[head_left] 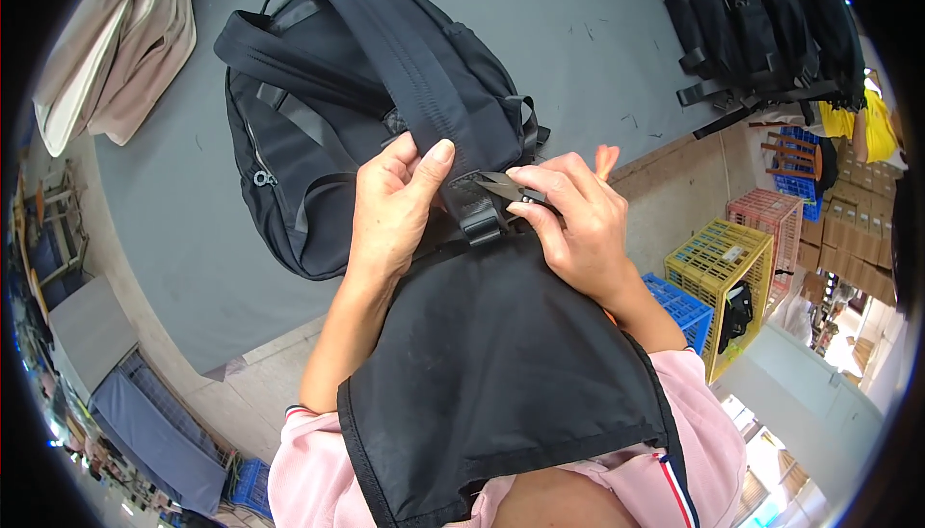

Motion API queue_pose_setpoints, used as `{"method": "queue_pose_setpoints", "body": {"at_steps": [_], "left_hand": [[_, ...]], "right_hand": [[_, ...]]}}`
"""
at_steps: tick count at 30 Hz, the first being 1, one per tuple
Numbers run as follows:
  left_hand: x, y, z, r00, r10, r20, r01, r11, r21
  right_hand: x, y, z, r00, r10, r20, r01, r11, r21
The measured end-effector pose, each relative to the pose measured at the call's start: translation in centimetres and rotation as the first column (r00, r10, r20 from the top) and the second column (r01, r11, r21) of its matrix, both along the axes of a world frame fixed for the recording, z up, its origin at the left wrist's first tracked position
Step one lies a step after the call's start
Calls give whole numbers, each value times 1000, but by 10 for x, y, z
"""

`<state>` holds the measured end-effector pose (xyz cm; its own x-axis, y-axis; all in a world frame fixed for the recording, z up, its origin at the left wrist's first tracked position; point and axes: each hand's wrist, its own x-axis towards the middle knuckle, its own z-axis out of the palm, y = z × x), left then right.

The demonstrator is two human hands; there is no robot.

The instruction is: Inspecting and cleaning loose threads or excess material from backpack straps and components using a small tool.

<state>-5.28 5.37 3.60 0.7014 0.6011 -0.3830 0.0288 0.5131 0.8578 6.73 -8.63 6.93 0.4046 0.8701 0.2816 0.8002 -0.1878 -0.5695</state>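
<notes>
A black backpack (275, 167) lies on the grey table in front of me, its shoulder straps facing up. My left hand (390, 205) pinches the lower end of one padded shoulder strap (400, 56) between thumb and fingers. In my right hand (583, 224) is a pair of thread snips (501, 187), blades pointing left and slightly apart. Their tips are at the stitched strap end, just above a black plastic buckle (481, 224). A ring-shaped zipper pull (263, 178) hangs at the bag's left side. The fingers under the strap are hidden.
Beige bags (135, 56) lie at the table's far left, and a pile of black bags (761, 27) at the far right. Thread scraps dot the grey tabletop (597, 85). Yellow (718, 249) and blue crates (679, 306) stand to my right. A person in yellow (875, 128) is beyond.
</notes>
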Motion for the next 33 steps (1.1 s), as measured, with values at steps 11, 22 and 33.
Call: {"method": "queue_pose_setpoints", "body": {"at_steps": [11, 22, 33], "left_hand": [[5, -5, 11, 999, 8, -49, -8, 1000, -3], [-1, -2, -4, 1000, -26, 6, 26, 999, -19], [-1, -3, 1, 980, 122, 154, -4, 795, -606]], "right_hand": [[6, 4, -4, 996, 86, -10, -86, 995, 41], [4, 3, -9, 994, 24, -107, -10, 992, 127], [14, 20, -16, 658, -112, -745, 176, 984, 8]]}}
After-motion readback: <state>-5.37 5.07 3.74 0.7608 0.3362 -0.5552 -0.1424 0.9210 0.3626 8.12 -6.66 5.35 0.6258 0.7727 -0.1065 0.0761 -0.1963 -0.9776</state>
